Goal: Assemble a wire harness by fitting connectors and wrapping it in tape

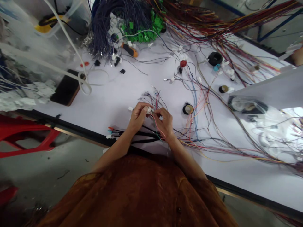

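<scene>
Pinching white connector (148, 110) in left hand (137, 118), gripping wires (158, 128) in right hand (166, 121) just beside it. Holding connector between both hands, nearer left, above desk (106, 101); not showing long axis clearly.

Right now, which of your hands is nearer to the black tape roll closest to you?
Right. The right hand is left of the black tape roll and slightly closer to the body; the left hand is farther left, beyond the right.
</scene>
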`<state>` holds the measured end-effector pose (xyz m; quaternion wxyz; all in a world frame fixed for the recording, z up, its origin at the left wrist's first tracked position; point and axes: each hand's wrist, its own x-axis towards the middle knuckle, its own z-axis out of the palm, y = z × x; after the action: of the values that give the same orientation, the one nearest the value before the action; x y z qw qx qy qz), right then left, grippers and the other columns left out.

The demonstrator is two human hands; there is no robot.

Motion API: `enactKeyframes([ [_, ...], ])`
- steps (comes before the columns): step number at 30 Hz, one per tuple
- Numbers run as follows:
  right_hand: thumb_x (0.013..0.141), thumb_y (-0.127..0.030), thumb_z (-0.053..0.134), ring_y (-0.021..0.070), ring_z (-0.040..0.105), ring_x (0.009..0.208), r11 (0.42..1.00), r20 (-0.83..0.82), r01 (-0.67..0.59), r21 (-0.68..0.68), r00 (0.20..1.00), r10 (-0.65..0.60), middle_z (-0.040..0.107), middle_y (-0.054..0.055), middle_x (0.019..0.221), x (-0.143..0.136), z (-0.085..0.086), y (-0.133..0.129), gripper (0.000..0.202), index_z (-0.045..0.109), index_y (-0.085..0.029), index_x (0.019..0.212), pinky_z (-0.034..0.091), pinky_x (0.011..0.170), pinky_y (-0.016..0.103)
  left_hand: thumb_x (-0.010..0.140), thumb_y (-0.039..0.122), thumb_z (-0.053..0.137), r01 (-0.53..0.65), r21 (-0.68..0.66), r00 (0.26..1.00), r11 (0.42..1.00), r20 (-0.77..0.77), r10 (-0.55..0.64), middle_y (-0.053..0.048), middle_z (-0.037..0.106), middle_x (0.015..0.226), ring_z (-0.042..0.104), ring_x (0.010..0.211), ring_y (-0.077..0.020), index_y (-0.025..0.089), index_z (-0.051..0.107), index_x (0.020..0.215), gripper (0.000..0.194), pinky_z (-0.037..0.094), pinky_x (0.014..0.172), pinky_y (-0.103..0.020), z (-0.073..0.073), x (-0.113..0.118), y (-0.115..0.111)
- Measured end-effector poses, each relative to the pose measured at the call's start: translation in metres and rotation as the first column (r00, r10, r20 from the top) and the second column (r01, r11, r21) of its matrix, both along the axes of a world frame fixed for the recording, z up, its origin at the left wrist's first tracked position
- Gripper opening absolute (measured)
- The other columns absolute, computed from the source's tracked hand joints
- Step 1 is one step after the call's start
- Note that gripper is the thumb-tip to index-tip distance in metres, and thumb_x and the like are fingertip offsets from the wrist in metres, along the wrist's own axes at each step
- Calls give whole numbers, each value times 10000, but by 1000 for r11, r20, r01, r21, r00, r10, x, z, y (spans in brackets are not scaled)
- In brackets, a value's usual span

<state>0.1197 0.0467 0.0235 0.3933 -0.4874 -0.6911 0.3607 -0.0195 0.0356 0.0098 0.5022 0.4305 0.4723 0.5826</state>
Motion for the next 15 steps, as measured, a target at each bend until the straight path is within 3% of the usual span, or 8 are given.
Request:
enactKeyframes([
  [6, 930, -289, 519, 134, 508, 684, 1000, 67, -21, 21, 998, 20, 549, 7, 716, 1, -5, -4, 226, 560, -207, 724, 415, 686, 266, 880, 459, 637, 28, -47, 997, 998, 67, -25, -42, 645, 901, 553, 702, -108, 202, 640, 926, 261, 480, 651, -232, -2, 2, -1],
  [11, 935, -304, 496, 134, 572, 726, 991, -48, 37, -128, 998, -43, 621, 12, 760, 18, -3, 6, 209, 629, -189, 823, 449, 719, 256, 872, 407, 614, -69, -199, 945, 978, 302, 128, 4, 590, 798, 556, 667, -95, 222, 551, 855, 196, 534, 693, -240, -4, -1, 10],
  [15, 910, -275, 527, 144, 601, 777, 985, 122, 11, -171, 993, 10, 677, 29, 828, 40, -2, 20, 191, 676, -177, 841, 441, 741, 260, 874, 384, 587, -90, -299, 929, 950, 319, 189, 49, 493, 631, 518, 574, -76, 215, 516, 794, 200, 574, 785, -297, -5, -4, 15],
])
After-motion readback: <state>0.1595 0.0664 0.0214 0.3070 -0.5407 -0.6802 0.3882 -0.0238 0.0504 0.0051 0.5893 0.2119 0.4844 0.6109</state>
